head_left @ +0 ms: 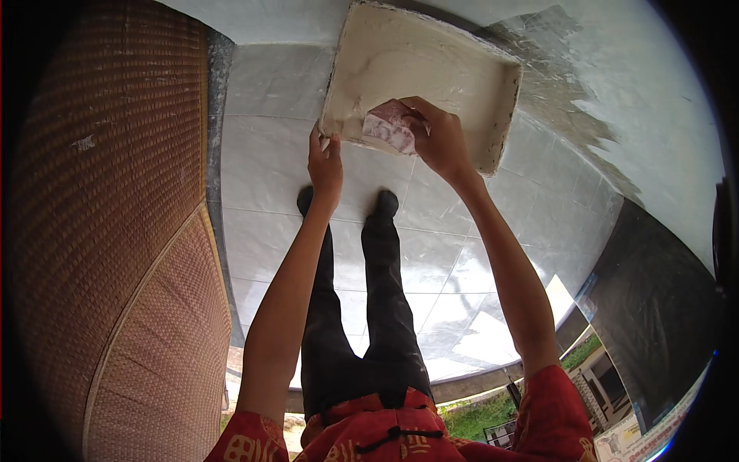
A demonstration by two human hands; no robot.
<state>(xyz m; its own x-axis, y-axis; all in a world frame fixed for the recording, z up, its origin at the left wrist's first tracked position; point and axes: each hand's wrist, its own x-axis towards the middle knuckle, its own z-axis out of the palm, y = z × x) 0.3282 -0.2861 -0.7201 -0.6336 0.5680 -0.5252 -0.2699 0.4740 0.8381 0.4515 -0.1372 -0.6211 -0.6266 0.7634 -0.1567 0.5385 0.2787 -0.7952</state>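
Observation:
A shallow rectangular tray point(504, 115) spreads across the top of the view, its floor coated with smooth cream-coloured paste point(416, 58). My left hand point(326, 165) is at the tray's near left corner, fingers closed on its rim. Over the near edge, my right hand point(440, 137) pinches a flat pinkish scraper-like piece point(390, 127) smeared with white. Its lower edge is near the tray's front rim; whether it touches the rim I cannot tell.
Grey floor tiles point(265, 173) lie below, with my black shoes point(387, 202) close to the tray. A woven panel point(131, 131) lines the left side. Right stands a pale wall point(639, 100) with a dark rough patch point(550, 73). Black sheeting point(654, 292) hangs at lower right.

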